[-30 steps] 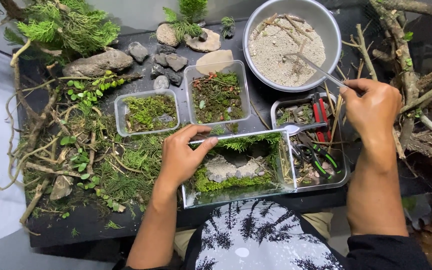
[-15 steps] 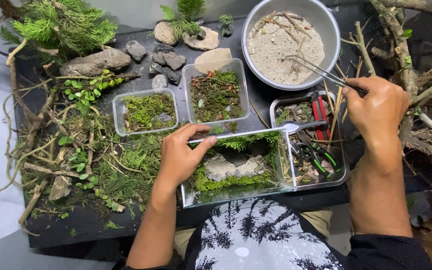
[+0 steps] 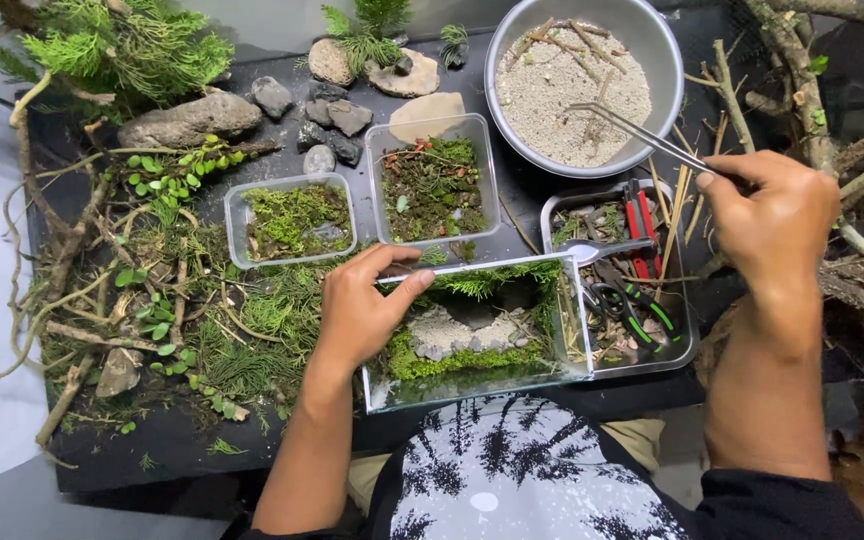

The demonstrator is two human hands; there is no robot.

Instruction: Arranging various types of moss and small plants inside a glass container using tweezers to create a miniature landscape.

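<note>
My left hand grips the back left rim of a clear glass tank that holds moss, pale stones and fern sprigs. My right hand holds long metal tweezers, their tips over the pale sand in a round metal bowl at the back, among several thin twigs lying on the sand. I cannot tell whether the tips hold anything.
Two clear plastic tubs of moss stand behind the tank. A metal tray with a spoon, red and green-handled tools is at right. Grey stones, greenery and roots lie at left; branches at right.
My right hand has drifted a little to the right and the tweezers have shifted slightly over the sand bowl. The left hand stays on the tank rim.
</note>
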